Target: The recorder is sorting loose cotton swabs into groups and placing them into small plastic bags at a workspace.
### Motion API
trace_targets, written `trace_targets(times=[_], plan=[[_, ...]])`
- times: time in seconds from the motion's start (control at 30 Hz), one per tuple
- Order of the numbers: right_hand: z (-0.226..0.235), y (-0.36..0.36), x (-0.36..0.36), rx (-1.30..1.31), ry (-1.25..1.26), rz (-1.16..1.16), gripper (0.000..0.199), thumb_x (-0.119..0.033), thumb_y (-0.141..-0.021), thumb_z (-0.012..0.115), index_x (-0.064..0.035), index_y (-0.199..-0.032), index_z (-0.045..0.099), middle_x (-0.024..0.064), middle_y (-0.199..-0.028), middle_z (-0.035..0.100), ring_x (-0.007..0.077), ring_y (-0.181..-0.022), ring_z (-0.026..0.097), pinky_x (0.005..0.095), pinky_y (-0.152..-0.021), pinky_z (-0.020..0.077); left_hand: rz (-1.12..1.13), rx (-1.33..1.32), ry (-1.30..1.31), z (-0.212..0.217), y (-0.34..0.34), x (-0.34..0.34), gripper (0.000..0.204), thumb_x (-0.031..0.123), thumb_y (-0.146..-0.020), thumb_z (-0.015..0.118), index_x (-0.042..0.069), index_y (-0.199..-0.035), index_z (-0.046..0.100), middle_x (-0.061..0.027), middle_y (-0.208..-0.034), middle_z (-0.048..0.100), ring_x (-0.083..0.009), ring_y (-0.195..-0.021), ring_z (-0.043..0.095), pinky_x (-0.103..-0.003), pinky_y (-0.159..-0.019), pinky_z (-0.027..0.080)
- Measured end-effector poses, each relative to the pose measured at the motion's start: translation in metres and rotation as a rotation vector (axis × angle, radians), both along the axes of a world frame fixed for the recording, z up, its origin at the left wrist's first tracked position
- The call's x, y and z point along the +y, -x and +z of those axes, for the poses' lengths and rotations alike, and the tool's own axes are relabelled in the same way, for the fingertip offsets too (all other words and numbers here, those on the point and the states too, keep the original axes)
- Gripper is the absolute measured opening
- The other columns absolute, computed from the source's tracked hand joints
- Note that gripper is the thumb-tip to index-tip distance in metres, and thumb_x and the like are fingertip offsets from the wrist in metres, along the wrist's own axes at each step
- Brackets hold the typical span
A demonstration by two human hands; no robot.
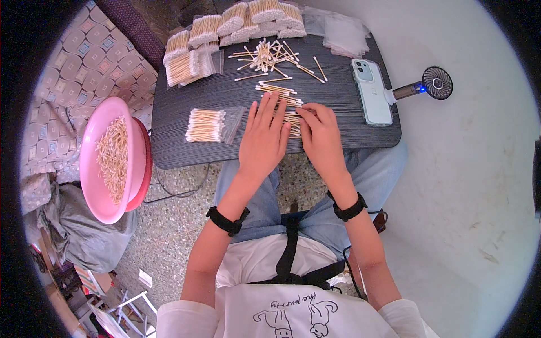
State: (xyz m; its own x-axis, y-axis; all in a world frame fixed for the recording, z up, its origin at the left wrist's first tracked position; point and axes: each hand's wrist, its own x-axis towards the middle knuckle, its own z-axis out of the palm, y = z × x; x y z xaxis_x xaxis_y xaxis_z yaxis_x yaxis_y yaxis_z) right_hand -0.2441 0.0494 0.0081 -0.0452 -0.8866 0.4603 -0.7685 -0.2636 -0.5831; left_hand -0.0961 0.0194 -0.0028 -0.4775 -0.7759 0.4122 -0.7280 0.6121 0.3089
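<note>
Dark bench: our left hand lies flat, fingers spread, beside the right hand, whose curled fingers gather cotton swabs lying crosswise between them.

We see wooden-stemmed cotton swabs with soft matt tips on a dark counter of fine-lined, matt grain. Beside it sit a glossy pink plastic basin, clear shiny plastic bags and speckled stone floor.
</note>
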Motion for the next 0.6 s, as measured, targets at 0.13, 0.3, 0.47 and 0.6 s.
trace_targets(times=[0.13,0.3,0.47,0.6], plan=[[-0.001,-0.001,-0.005,0.069,0.011,0.037,0.027,-0.001,-0.082,0.060,0.0020,-0.109,0.064,0.0127,-0.114,0.059,0.0323,-0.108,0.054,0.0413,-0.093,0.0460,0.011,0.094,-0.015,0.001,-0.001,-0.002,0.044,0.021,-0.099,0.046,-0.005,-0.135,0.045,-0.0232,-0.146,0.037,-0.0369,-0.140,0.031,-0.048,-0.115,0.024],[-0.004,0.001,-0.009,0.095,0.031,0.084,0.029,-0.002,-0.083,0.059,0.0010,-0.112,0.063,0.0124,-0.121,0.058,0.0327,-0.113,0.052,0.0434,-0.098,0.0431,0.031,0.187,-0.016,-0.001,0.000,-0.009,0.043,0.017,-0.098,0.048,-0.006,-0.134,0.045,-0.0278,-0.143,0.037,-0.0422,-0.139,0.030,-0.050,-0.114,0.026],[-0.005,-0.005,-0.011,0.171,0.041,0.090,0.032,-0.007,-0.087,0.058,-0.0018,-0.119,0.061,0.0127,-0.133,0.053,0.0339,-0.124,0.047,0.0456,-0.104,0.0388,0.051,0.128,0.003,0.000,0.001,-0.019,0.042,0.013,-0.097,0.050,-0.004,-0.135,0.046,-0.0280,-0.145,0.035,-0.0429,-0.138,0.031,-0.049,-0.114,0.026],[-0.011,-0.006,-0.014,0.224,0.046,0.121,0.032,-0.012,-0.091,0.057,-0.0028,-0.121,0.059,0.0127,-0.137,0.050,0.0345,-0.130,0.043,0.0472,-0.107,0.0355,0.063,0.038,0.024,-0.002,0.004,-0.022,0.042,0.012,-0.094,0.050,-0.006,-0.132,0.046,-0.0254,-0.143,0.040,-0.0393,-0.139,0.032,-0.049,-0.114,0.027]])
